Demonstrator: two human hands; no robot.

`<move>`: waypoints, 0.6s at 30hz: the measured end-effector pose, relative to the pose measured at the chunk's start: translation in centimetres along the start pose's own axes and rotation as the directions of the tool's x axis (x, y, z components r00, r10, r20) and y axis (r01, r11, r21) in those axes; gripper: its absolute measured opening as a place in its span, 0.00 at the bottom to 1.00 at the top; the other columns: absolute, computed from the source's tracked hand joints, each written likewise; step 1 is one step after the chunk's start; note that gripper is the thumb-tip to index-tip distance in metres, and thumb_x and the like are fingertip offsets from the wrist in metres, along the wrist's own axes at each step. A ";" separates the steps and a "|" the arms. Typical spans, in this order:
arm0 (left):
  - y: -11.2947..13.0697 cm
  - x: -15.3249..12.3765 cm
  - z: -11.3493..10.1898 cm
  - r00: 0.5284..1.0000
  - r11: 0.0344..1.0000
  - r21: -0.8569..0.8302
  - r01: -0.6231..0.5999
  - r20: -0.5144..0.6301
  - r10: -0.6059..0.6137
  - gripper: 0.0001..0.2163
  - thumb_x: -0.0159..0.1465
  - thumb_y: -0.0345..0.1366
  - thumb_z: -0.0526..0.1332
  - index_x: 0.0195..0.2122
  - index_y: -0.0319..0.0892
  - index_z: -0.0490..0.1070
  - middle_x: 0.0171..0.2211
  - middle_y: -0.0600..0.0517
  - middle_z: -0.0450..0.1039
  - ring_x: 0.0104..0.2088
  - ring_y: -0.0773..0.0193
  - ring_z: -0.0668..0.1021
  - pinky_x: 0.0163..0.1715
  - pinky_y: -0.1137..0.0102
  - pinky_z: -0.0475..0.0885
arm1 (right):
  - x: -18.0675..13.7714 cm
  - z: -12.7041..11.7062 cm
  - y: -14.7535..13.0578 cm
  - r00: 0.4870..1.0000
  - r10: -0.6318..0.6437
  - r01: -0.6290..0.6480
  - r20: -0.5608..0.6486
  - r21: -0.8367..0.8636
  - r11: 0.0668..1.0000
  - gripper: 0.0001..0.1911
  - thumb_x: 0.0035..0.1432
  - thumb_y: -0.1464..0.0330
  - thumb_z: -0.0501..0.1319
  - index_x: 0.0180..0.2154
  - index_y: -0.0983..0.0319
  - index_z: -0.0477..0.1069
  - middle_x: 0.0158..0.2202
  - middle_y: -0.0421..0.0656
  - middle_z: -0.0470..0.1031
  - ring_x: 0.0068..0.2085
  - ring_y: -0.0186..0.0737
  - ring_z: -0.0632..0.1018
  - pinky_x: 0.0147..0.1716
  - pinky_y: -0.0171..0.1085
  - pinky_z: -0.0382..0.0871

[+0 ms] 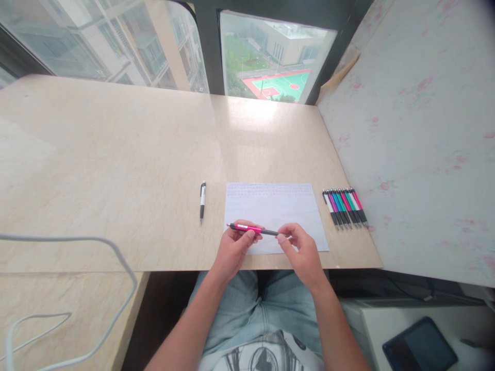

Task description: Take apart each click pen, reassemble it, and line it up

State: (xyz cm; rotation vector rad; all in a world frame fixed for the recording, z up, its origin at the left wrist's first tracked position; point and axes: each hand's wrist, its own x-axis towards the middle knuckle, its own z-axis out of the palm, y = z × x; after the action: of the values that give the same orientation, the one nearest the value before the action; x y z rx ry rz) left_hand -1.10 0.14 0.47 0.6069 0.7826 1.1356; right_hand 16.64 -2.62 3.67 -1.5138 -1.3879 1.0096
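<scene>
My left hand (236,246) pinches the barrel of a pink pen (250,228) held level over the near edge of a white sheet of paper (273,206). Closed around the pen's dark tip end are the fingers of my right hand (299,247). A white pen (202,200) lies alone on the beige tabletop (116,170), left of the paper. Right of the paper, several coloured pens (345,207) lie side by side in a row.
A window runs along the table's far edge. A pale panel with pink marks (417,139) leans at the right. A white cable (96,288) loops over the near left. A dark tablet (419,345) lies low at the right, beside my lap.
</scene>
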 end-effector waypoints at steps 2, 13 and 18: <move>-0.1 0.0 -0.1 1.000 1.000 0.010 0.002 0.006 -0.002 0.06 0.60 0.35 0.69 0.37 0.39 0.77 0.36 0.48 0.80 0.32 0.67 0.76 0.37 0.70 0.70 | -0.1 0.0 0.0 1.000 -0.004 0.005 0.029 -0.019 1.000 0.14 0.67 0.60 0.57 0.32 0.60 0.71 0.29 0.41 0.74 0.33 0.38 0.74 0.33 0.36 0.66; -0.1 -0.1 -0.1 1.000 0.999 0.038 0.001 0.002 -0.001 0.06 0.60 0.35 0.69 0.37 0.39 0.77 0.35 0.48 0.80 0.33 0.66 0.77 0.38 0.69 0.70 | -0.2 -0.1 0.2 0.998 0.025 -0.025 0.060 -0.001 1.000 0.15 0.67 0.59 0.57 0.31 0.60 0.71 0.29 0.41 0.74 0.33 0.39 0.75 0.34 0.36 0.66; -0.2 -0.1 -0.1 1.000 0.998 0.070 -0.004 0.007 0.004 0.07 0.60 0.35 0.69 0.37 0.39 0.77 0.34 0.49 0.80 0.32 0.65 0.77 0.37 0.69 0.71 | -0.3 -0.1 0.2 0.995 0.041 -0.038 0.095 -0.037 0.999 0.24 0.70 0.57 0.51 0.25 0.61 0.72 0.24 0.40 0.73 0.28 0.37 0.73 0.32 0.36 0.63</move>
State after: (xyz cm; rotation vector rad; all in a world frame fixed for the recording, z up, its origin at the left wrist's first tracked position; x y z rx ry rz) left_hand -1.09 -0.01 0.34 0.6711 0.8185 1.1128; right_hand 16.80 -2.93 3.50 -1.5416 -1.4547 1.0999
